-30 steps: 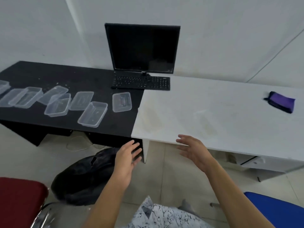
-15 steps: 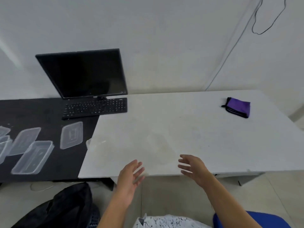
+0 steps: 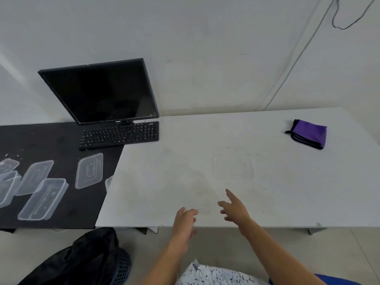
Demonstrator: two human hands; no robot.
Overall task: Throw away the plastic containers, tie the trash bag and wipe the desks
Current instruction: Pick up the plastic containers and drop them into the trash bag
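Note:
Several clear plastic containers (image 3: pixel 43 199) and a lid (image 3: pixel 89 170) lie on the black desk (image 3: pixel 61 145) at the left. A black trash bag (image 3: pixel 82 260) in a dark basket sits on the floor below that desk. A folded purple cloth (image 3: pixel 309 133) lies at the far right of the white desk (image 3: pixel 205 161). My left hand (image 3: pixel 185 223) hovers empty over the white desk's front edge, fingers relaxed. My right hand (image 3: pixel 234 208) reaches over the desk, fingers spread, holding nothing.
A black monitor (image 3: pixel 100 91) and keyboard (image 3: pixel 120 134) stand at the back where the two desks meet. The white desk shows faint stains. A cable (image 3: pixel 349 23) hangs on the wall at the upper right. A blue seat edge (image 3: pixel 329 280) is at the bottom right.
The view has swung right and up, from the black desk to the white desk. Both hands moved forward over the white desk's front edge, the right one farther.

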